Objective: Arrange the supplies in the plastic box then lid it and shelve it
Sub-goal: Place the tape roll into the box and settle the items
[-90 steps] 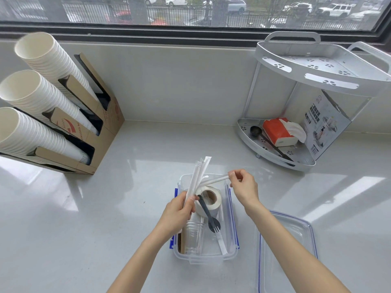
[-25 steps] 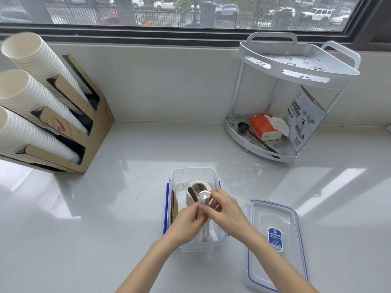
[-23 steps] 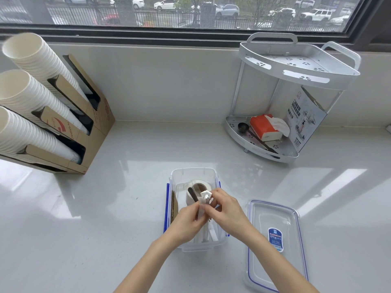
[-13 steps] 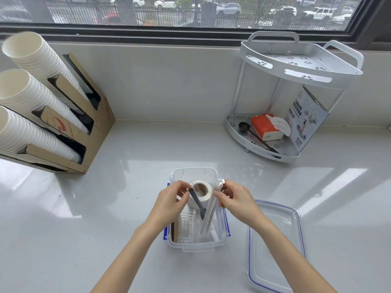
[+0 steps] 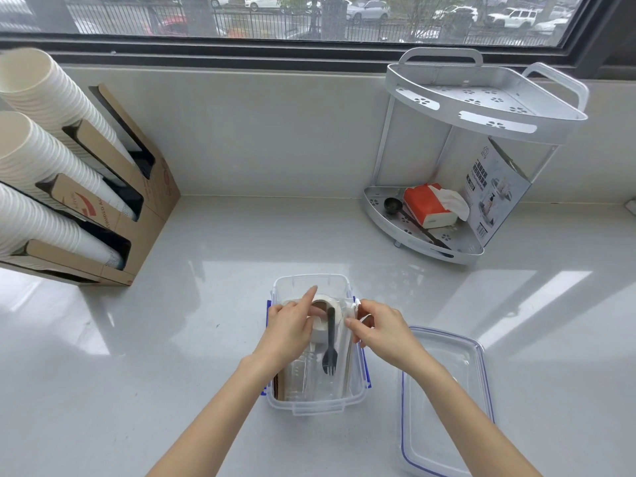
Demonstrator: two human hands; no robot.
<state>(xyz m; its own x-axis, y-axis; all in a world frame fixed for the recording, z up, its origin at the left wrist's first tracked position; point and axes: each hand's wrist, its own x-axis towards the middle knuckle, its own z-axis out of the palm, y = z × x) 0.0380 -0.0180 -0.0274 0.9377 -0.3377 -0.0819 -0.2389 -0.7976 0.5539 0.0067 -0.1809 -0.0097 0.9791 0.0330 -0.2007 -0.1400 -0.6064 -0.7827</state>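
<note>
Both hands are over the plastic box (image 5: 311, 404), which sits open at the near middle of the white counter (image 5: 206, 339). The left hand (image 5: 289, 330) lies on the roll of white tape (image 5: 323, 320) at the box's far end, forefinger stretched straight across its top, the other fingers bent around its left side, so it holds the roll. The right hand (image 5: 380, 330) pinches the top of the bundle of paper-wrapped straws (image 5: 344, 346) against the box's right wall. A black fork (image 5: 329, 342) leans between the 2 hands, tines down toward the near end, handle against the tape. Clear plastic cups (image 5: 303, 373) lie on their side low in the box, a brown strip along the left wall.

The lid (image 5: 444, 401) lies flat just right of the box, not touching it, its near edge running out of view. Open counter on the left up to the cardboard cup dispenser (image 5: 113, 208) with its 3 stacks of paper cups (image 5: 44, 156). Far right, the 2-tier corner shelf (image 5: 481, 108) stands against the wall, top tier bare, a tissue pack (image 5: 430, 206) and scoop (image 5: 392, 205) below.
</note>
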